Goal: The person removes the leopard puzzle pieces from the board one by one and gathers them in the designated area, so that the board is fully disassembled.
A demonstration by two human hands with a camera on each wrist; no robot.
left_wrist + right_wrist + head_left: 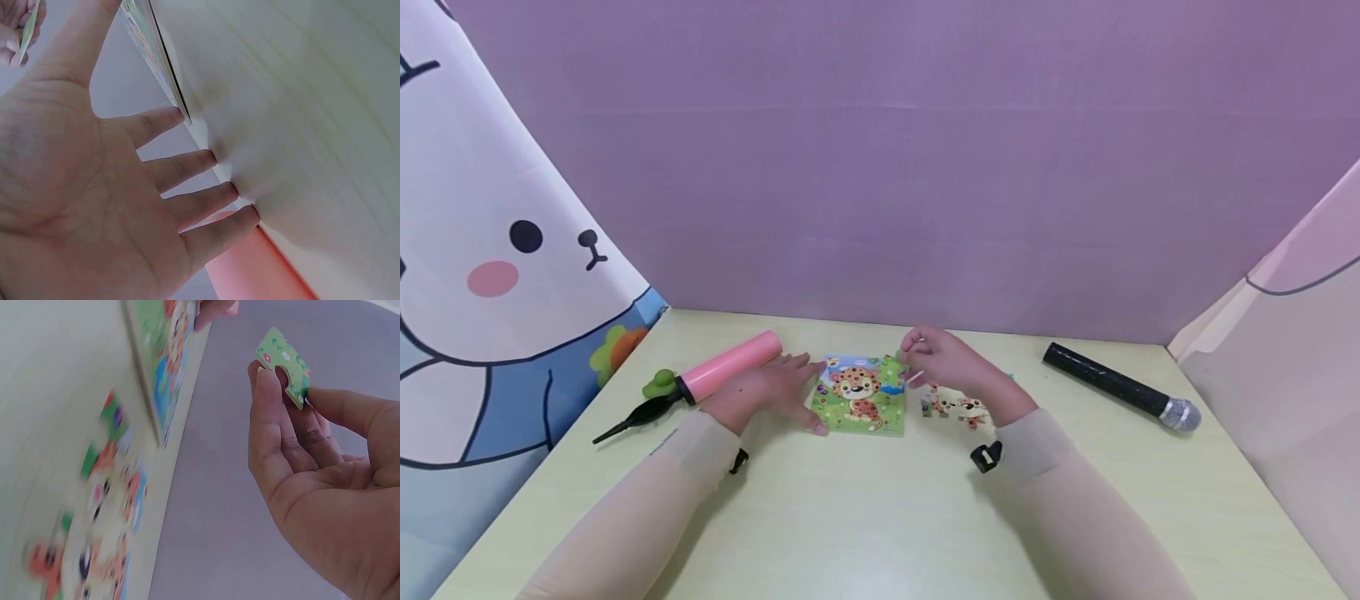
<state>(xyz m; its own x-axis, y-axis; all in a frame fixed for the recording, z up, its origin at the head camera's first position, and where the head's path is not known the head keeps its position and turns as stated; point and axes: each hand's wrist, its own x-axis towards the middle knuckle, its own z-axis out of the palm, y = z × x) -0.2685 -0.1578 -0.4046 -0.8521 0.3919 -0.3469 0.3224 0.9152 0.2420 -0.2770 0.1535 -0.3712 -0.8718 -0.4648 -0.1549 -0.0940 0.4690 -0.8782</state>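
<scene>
A jigsaw board (859, 398) with a spotted cub on a green meadow lies flat on the table. My left hand (767, 392) is at its left side, fingers spread and straight, thumb near the lower left corner; in the left wrist view the index fingertip meets the board's edge. Over the board's right side, my right hand (951, 364) pinches a small green puzzle piece (289, 357) between thumb and fingertips. Flowers and a rounded notch show on that piece. Several loose puzzle pieces (953, 406) lie right of the board, partly hidden under the right forearm.
A pink hand pump (730, 367) with a black nozzle lies left, close by the left hand, with a small green object (659, 383) beside it. A black microphone (1105, 379) with a silver head lies at right. A purple backdrop (880, 167) rises behind the table.
</scene>
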